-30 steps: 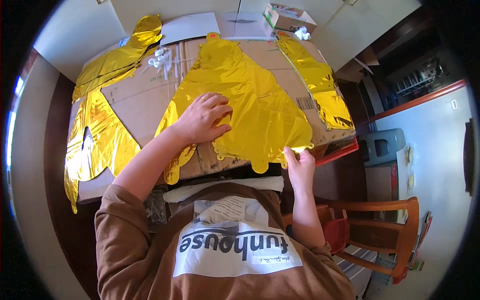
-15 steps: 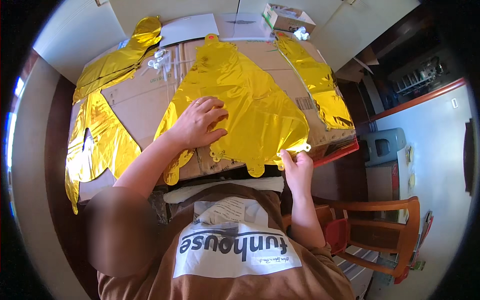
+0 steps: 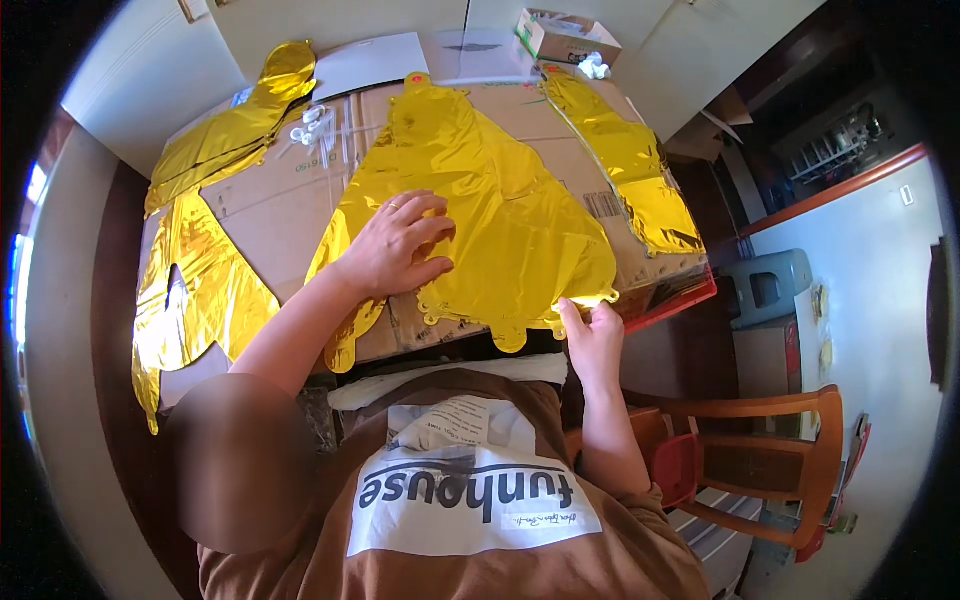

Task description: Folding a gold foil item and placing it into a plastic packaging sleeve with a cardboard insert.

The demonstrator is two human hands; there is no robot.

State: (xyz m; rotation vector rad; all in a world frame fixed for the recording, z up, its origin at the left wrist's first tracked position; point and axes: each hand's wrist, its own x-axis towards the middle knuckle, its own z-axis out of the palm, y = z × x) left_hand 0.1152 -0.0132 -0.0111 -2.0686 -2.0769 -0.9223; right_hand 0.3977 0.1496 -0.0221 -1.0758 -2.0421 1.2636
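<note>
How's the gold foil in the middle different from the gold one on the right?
The middle foil is wide; the right foil is a narrower strip. The right hand holds the middle foil's corner, while no hand touches the right foil. Both are shiny gold and lie on cardboard.

The central foil piece, gold and roughly triangular, lies spread on cardboard. The left hand is positioned over the left side of this piece, fingers loosely curved; contact cannot be determined. The right hand pinches its near right corner between thumb and fingers. Further gold foil lies to its left; a narrow foil piece lies to its right. Beyond its far tip are a white sheet, offset left, and an open carton, offset right.
</note>
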